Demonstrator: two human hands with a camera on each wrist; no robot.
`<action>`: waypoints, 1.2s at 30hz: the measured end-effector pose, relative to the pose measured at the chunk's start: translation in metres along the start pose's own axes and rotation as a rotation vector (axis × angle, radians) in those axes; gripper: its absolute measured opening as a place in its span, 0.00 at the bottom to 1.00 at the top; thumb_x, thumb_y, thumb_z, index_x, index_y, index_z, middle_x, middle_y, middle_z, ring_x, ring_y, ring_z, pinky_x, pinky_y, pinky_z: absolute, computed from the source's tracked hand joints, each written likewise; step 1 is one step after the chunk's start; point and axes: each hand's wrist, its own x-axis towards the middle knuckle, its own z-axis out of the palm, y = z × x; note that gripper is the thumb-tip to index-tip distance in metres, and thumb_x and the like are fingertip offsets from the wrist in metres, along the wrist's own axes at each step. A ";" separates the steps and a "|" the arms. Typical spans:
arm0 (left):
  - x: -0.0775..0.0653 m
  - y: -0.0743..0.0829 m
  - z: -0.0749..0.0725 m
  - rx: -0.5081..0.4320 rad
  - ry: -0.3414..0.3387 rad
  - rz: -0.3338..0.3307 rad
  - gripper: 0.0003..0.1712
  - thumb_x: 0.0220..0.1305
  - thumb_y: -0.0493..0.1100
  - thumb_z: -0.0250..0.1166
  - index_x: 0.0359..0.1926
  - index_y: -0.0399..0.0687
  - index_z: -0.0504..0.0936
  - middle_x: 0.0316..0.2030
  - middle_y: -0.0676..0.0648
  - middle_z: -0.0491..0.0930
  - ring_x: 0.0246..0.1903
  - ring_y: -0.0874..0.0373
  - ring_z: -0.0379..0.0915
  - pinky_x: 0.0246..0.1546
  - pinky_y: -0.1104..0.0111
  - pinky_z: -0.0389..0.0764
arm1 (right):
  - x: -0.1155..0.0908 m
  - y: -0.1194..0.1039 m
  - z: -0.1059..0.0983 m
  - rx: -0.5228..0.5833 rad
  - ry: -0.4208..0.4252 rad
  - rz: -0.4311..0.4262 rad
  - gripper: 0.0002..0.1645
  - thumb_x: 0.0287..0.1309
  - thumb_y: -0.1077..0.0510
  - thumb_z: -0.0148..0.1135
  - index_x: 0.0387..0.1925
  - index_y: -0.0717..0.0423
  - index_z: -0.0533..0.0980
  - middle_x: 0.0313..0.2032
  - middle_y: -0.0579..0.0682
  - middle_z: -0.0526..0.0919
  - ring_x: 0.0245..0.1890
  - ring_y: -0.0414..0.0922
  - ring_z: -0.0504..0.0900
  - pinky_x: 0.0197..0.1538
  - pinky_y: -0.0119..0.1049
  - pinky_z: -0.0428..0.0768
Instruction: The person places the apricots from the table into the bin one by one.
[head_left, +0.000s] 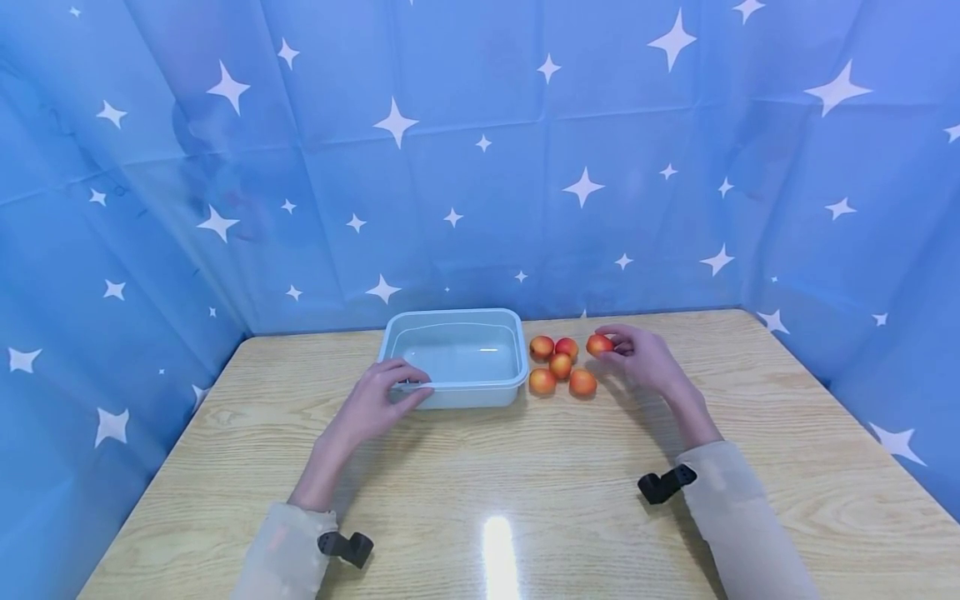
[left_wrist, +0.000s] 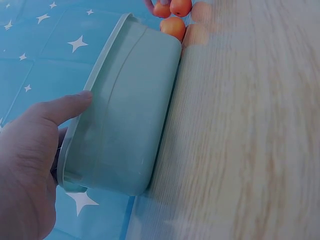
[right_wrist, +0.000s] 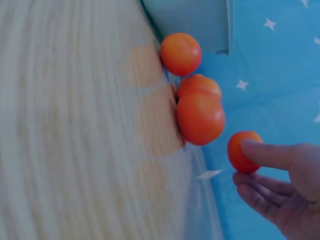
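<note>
A pale blue plastic basin (head_left: 450,398) stands at the back of the table with nothing inside. My left hand (head_left: 381,398) grips its near left rim; in the left wrist view the thumb (left_wrist: 75,106) lies on the outer side and the other fingers go behind the rim. My right hand (head_left: 641,357) pinches a small round red-orange fruit (right_wrist: 243,151) between thumb and fingertips, raised off the table. Several similar fruits (head_left: 560,365) lie in a loose group between the basin and that hand.
The table (head_left: 420,500) has a light wood-grain top, with a bright reflection near the front. A blue curtain (head_left: 480,183) with white stars hangs right behind the table's back edge and along both sides. The basin's right wall is close to the nearest fruits (head_left: 542,382).
</note>
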 end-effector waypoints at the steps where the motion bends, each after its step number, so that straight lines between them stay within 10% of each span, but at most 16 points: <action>1: 0.000 0.000 0.000 0.000 0.001 -0.002 0.08 0.63 0.43 0.73 0.42 0.49 0.88 0.36 0.55 0.83 0.42 0.57 0.80 0.47 0.59 0.79 | 0.001 -0.002 -0.001 -0.002 0.008 -0.012 0.28 0.67 0.60 0.65 0.65 0.63 0.72 0.52 0.67 0.81 0.51 0.62 0.81 0.55 0.56 0.78; 36: 0.000 -0.003 0.001 -0.085 0.006 0.005 0.07 0.62 0.41 0.74 0.42 0.47 0.89 0.36 0.56 0.83 0.41 0.58 0.79 0.45 0.59 0.79 | 0.004 -0.069 -0.003 0.011 0.114 -0.184 0.26 0.62 0.62 0.71 0.61 0.59 0.78 0.53 0.59 0.83 0.45 0.55 0.84 0.51 0.51 0.81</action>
